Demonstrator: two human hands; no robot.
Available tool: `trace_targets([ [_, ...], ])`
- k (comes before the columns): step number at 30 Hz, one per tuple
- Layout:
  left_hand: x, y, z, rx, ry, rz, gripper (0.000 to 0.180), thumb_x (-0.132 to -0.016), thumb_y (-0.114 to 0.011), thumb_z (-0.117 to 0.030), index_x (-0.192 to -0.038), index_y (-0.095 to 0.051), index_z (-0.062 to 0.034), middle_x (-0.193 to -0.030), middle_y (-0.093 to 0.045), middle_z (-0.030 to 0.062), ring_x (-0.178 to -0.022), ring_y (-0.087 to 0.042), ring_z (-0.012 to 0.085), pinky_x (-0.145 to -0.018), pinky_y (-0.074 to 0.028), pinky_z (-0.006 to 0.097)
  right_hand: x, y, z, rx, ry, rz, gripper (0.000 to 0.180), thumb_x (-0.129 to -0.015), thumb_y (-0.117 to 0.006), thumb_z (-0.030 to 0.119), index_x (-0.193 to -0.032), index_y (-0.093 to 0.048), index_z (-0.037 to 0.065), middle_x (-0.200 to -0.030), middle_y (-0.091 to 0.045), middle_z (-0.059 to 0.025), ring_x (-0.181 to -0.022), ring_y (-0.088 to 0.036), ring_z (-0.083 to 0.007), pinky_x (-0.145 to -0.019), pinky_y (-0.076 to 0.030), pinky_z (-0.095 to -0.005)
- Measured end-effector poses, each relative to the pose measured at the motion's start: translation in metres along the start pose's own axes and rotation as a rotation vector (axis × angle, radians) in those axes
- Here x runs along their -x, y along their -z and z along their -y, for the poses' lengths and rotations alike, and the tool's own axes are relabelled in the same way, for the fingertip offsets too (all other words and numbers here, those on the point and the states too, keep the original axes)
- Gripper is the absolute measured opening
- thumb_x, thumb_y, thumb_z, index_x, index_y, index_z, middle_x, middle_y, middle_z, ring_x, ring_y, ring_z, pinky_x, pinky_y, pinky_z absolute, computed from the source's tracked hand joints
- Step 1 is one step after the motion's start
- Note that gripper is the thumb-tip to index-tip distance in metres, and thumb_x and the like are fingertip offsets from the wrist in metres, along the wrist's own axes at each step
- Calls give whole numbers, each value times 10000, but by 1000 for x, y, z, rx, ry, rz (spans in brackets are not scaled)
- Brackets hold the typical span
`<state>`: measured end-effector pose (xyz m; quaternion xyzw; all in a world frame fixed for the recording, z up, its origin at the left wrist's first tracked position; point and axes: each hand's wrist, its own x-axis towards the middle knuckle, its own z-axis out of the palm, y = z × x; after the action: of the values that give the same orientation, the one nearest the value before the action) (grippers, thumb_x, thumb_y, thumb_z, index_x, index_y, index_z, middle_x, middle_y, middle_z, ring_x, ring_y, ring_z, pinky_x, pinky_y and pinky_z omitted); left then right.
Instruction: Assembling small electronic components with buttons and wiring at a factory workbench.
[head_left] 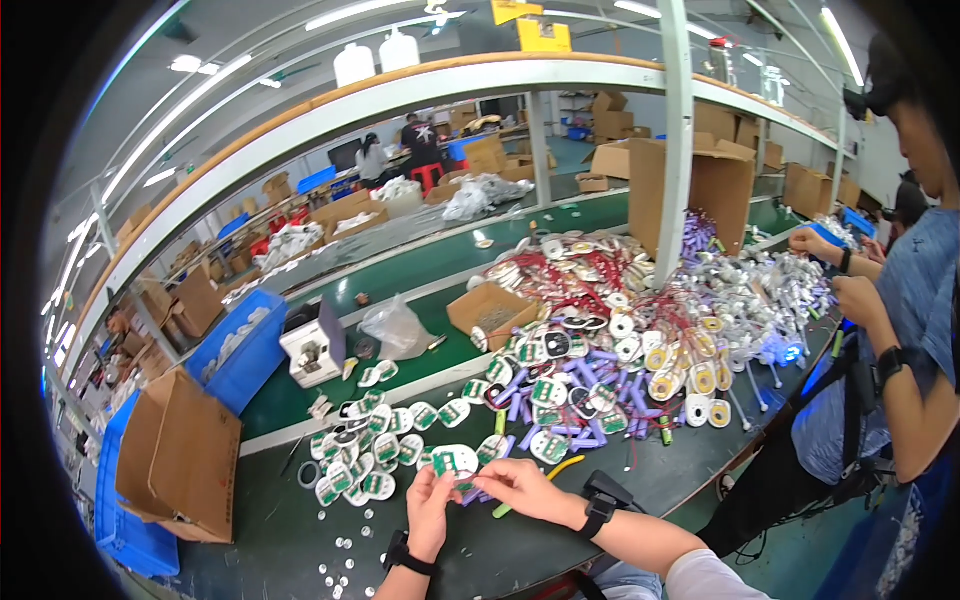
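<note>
In my left hand [430, 510] is a white oval housing with a green circuit board [457, 459], gripped at its near edge between thumb and fingers. My right hand [528, 490] meets it from the right, its fingers pinched together beside the board. What those fingertips hold is too small to make out. Just beyond, to the left, lies a loose pile of similar white housings with green boards [385, 450]. Purple cylindrical battery cells [590, 375] with wires lie heaped to the right. A yellow wire or strip [565, 467] rests near my right wrist.
Small white discs [345, 565] dot the bench's near left. Farther left stand a cardboard box [200, 460], a blue bin [240, 350] and a small white machine [315, 345]. An open box of small parts [492, 312] sits beyond. At right, a co-worker [920, 290] works beside a large heap.
</note>
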<state>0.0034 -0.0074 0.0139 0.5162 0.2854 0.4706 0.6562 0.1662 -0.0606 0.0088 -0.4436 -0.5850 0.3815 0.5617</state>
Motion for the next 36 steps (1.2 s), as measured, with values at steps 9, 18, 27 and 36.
trace_targets([
  [9, 7, -1, -2, 75, -29, 30, 206, -909, -494, -135, -1078, -505, -18, -950, -632, 98, -759, -633, 158, -554, -458, 221, 12, 38, 69, 448, 33, 98, 205, -844, -604, 249, -888, -606, 49, -735, -642, -108, -662, -638, -239, -582, -486, -312],
  [18, 3, -4, 4, 7, -19, 54, 195, -909, -485, -136, -1048, -480, 1, -932, -634, 141, -704, -638, 175, -545, -458, 227, 0, 232, 66, 874, -87, -540, 181, -777, -645, 173, -844, -659, 5, -739, -651, -102, -643, -608, -185, -608, -478, -302],
  [27, 20, -17, -26, -200, -35, 57, 164, -897, -534, -147, -854, -584, 3, -685, -571, 17, -614, -495, 86, -559, -380, 221, -11, 396, 10, 1201, -292, -1100, 485, -721, -643, 231, -1140, -538, 11, -1131, -570, -223, -1019, -564, -345, -871, -449, -396],
  [36, 22, -16, -26, -213, -47, 63, 166, -896, -513, -132, -859, -579, 16, -690, -573, 21, -621, -501, 94, -566, -388, 234, -6, 395, 47, 1266, -354, -1030, 275, -761, -566, 282, -761, -678, 32, -761, -636, -209, -751, -623, -378, -687, -492, -457],
])
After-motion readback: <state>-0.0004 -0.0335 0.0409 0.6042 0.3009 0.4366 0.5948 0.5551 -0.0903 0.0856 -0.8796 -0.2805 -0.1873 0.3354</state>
